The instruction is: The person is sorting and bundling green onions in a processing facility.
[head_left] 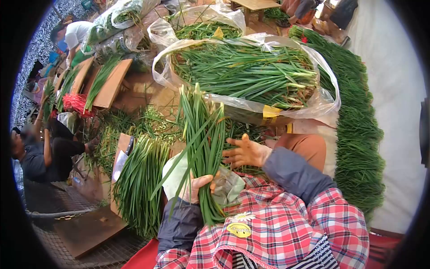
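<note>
My left hand (195, 186) is closed round a bunch of long green garlic chives (204, 139), held upright in front of my lap with the pale cut ends at the top. Just right of the bunch, my right hand (245, 151) has its fingers spread and holds nothing. To the left, a thick pile of chives (141, 184) lies on a wooden board, beside a knife (123, 157) with a dark handle. Beyond my hands stands a large clear plastic bag (333, 89) filled with loose chives (242, 74).
A long row of chives (358, 148) runs down the right side beside a white sheet (394, 134). At left, a person (42, 150) sits near tilted boards (114, 83) with chives and red ties (76, 102). Trimmed scraps (154, 123) litter the ground.
</note>
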`<state>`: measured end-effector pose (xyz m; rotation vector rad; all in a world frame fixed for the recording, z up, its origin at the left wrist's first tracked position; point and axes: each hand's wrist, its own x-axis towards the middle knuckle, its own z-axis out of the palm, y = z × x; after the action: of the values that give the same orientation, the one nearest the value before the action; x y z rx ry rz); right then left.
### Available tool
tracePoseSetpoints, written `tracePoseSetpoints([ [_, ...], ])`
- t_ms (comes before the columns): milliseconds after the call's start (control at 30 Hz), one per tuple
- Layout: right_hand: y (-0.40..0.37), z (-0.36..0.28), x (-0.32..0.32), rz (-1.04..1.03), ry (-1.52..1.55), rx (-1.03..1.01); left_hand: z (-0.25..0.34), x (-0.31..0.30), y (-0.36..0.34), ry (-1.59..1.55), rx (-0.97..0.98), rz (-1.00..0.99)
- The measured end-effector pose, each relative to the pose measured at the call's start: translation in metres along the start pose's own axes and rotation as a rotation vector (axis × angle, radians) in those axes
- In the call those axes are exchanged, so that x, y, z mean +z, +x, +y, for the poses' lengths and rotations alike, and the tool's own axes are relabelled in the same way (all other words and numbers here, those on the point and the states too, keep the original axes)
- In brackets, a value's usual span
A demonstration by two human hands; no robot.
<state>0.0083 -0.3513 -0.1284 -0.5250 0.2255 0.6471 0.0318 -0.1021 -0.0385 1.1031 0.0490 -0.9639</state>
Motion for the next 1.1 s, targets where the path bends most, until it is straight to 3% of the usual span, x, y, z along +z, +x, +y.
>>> tracePoseSetpoints([
  [33,0.015,0.001,0.006,-0.174,0.121,-0.071,0.005,-0.001,-0.006,0.05,0.026,-0.018],
  [133,0.043,-0.01,0.072,-0.308,0.172,-0.272,0.013,0.001,-0.018,0.248,-0.043,-0.009],
  [333,0.034,-0.01,0.095,-0.131,0.023,-0.253,0.009,-0.005,-0.042,0.052,-0.003,-0.078],
  [433,0.026,-0.015,0.101,-0.072,0.277,-0.109,-0.004,0.003,-0.045,-0.026,0.011,-0.059],
  [567,0.037,0.0,0.099,0.066,0.21,-0.252,-0.012,0.026,-0.049,-0.157,-0.066,-0.196],
  [633,0.033,-0.001,0.097,0.051,-0.143,-0.34,-0.023,0.013,-0.048,-0.093,-0.16,-0.094],
  [700,0.03,-0.016,0.09,0.011,-0.633,-0.443,-0.018,0.006,-0.056,-0.07,-0.111,0.011],
  [733,0.014,-0.035,0.092,0.12,-0.844,-0.149,-0.015,0.004,-0.06,-0.057,-0.088,0.064],
  [767,0.007,-0.045,0.095,0.167,-0.954,-0.047,-0.019,-0.002,-0.06,-0.076,-0.044,0.096],
  [833,0.004,-0.051,0.088,0.138,-0.96,0.102,-0.014,-0.009,-0.062,-0.003,-0.047,0.118],
  [933,0.003,-0.044,0.081,0.18,-0.833,0.041,-0.002,-0.009,-0.068,0.052,-0.086,0.155],
  [1033,-0.001,-0.055,0.056,0.065,-0.43,-0.05,-0.001,-0.016,-0.077,0.071,-0.088,0.174],
  [1067,-0.005,-0.056,0.057,0.132,-0.438,-0.105,0.007,-0.013,-0.08,0.085,-0.128,0.167],
  [1100,-0.005,-0.055,0.053,0.073,-0.37,-0.143,0.008,-0.018,-0.079,0.085,-0.127,0.146],
])
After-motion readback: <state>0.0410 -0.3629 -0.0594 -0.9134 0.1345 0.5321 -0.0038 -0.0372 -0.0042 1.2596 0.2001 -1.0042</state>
